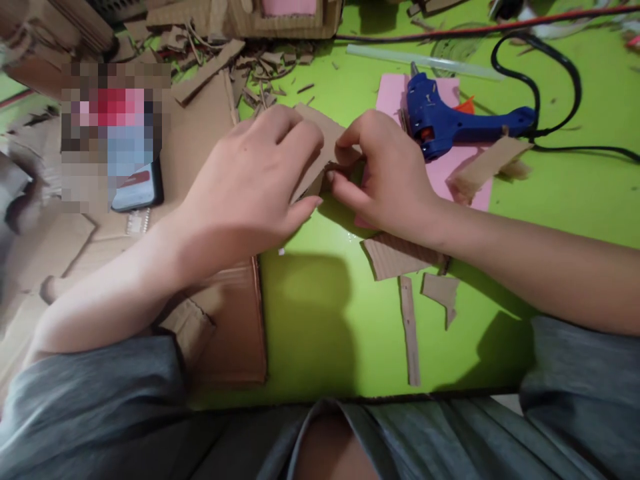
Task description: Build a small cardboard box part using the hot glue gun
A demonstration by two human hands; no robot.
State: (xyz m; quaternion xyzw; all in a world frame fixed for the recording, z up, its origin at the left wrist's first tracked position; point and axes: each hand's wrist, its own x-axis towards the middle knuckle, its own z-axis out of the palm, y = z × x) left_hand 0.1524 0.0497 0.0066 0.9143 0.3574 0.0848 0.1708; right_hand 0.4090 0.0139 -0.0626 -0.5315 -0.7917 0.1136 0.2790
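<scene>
A small piece of brown cardboard [327, 130] is held up between my two hands over the green table. My left hand [265, 170] grips it from the left, fingers curled over its near face and thumb along the lower edge. With bent fingers and thumb, my right hand [383, 170] pinches at the piece's right edge. What lies right between those fingertips is partly hidden. To the right of my right hand, a blue glue gun [450, 123] rests on a pink sheet [390, 93], its nozzle pointing away from me.
A large cardboard sheet [230, 340] covers the left, with a phone [137, 190] on it. Cardboard scraps [400, 257] and a thin strip [410, 333] lie nearer me. A clear glue stick [425, 62], red-black cable [450, 30] and cardboard structure [235, 20] are farther back.
</scene>
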